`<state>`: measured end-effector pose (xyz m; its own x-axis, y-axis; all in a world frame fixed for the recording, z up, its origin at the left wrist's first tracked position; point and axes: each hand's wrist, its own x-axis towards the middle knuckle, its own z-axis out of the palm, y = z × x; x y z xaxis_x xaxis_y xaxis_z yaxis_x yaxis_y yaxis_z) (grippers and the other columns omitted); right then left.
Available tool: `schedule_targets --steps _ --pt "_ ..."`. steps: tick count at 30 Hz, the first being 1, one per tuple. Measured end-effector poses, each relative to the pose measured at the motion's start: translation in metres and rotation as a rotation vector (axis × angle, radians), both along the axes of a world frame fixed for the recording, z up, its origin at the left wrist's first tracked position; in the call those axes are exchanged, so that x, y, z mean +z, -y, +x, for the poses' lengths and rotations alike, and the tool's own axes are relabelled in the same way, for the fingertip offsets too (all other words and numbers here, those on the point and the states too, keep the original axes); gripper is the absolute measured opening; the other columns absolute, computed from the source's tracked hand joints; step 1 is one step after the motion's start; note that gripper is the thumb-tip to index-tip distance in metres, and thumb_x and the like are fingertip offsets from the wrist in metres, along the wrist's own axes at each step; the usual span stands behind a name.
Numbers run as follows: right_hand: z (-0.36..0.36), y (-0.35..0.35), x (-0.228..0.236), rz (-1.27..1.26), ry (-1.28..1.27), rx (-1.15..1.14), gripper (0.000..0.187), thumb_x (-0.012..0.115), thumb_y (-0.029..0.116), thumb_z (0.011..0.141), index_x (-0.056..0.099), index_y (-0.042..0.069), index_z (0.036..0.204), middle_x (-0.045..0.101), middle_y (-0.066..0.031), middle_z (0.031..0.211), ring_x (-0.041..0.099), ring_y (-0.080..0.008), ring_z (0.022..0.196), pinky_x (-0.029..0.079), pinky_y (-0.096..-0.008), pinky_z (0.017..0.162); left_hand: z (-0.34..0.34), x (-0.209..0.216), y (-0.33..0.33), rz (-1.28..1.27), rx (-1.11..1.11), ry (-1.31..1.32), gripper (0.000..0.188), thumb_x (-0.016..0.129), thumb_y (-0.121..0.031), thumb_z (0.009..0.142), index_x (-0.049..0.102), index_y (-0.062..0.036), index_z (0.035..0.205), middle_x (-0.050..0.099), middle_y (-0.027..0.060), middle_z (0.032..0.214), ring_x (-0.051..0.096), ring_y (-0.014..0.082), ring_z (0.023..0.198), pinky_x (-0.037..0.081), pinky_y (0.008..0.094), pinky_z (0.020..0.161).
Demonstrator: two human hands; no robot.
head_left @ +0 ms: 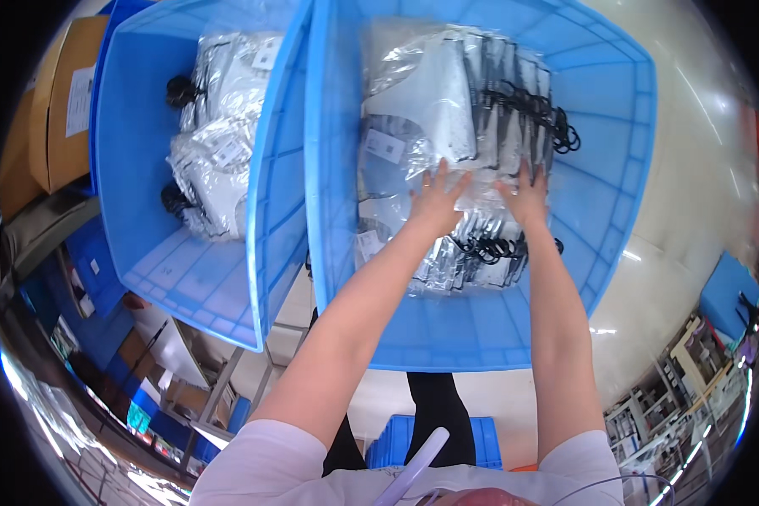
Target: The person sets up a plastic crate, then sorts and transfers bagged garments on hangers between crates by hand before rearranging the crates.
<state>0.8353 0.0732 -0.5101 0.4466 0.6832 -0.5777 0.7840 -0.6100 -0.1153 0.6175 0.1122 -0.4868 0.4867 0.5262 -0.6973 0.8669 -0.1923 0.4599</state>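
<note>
Both my arms reach into a large blue plastic bin [620, 194]. My left hand [435, 207] lies with spread fingers at the lower edge of a stack of clear plastic bags [451, 101]. My right hand [527, 198], fingers also apart, rests beside it on the same stack's edge. The bags hold flat white and grey pieces, with bundled black cords or loops [535, 110] at their right. Nearer to me, a second row of similar bags [472, 270] lies partly hidden under my forearms. Neither hand is closed around anything.
A second blue bin [177, 278] stands against the left side, holding more clear bags [215, 169] with black cords. Cardboard boxes [63, 110] are at the far left. A smaller blue crate [481, 434] sits by my legs. Shelving with mixed parts [666, 388] stands at the lower right.
</note>
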Motion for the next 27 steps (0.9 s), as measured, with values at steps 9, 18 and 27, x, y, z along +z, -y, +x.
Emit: schedule_targets --steps 9,18,27 --pt "-0.034 -0.049 0.063 -0.018 0.234 0.025 0.081 0.070 0.037 0.086 0.030 0.022 0.155 0.021 -0.0225 0.160 0.021 -0.0408 0.148 0.019 -0.0651 0.114 -0.078 0.157 -0.021 0.384 0.330 0.888 0.039 0.069 -0.008 0.084 0.061 -0.0055 0.122 0.059 0.0179 0.126 0.059 0.0364 0.117 0.050 0.0427 0.096" --pt "-0.309 -0.229 0.169 0.788 -0.149 0.996 0.043 0.063 0.031 0.093 0.059 0.014 0.133 0.048 -0.0122 0.145 0.039 -0.0333 0.139 0.022 -0.0578 0.116 -0.430 0.061 -0.067 0.585 1.059 0.164 0.035 0.065 -0.007 0.088 0.057 -0.0008 0.122 0.061 0.0203 0.113 0.060 0.0327 0.105 0.049 0.0414 0.090" --pt "-0.368 -0.241 0.138 0.578 0.093 0.951 0.028 0.050 0.030 0.101 0.072 0.012 0.106 0.067 -0.0012 0.113 0.051 -0.0242 0.126 0.019 -0.0528 0.117 -0.661 -0.061 -0.061 0.397 1.037 -0.778 0.089 0.076 -0.016 0.078 0.029 -0.0149 0.153 0.030 0.0246 0.152 0.036 0.0422 0.136 0.035 0.0511 0.112"
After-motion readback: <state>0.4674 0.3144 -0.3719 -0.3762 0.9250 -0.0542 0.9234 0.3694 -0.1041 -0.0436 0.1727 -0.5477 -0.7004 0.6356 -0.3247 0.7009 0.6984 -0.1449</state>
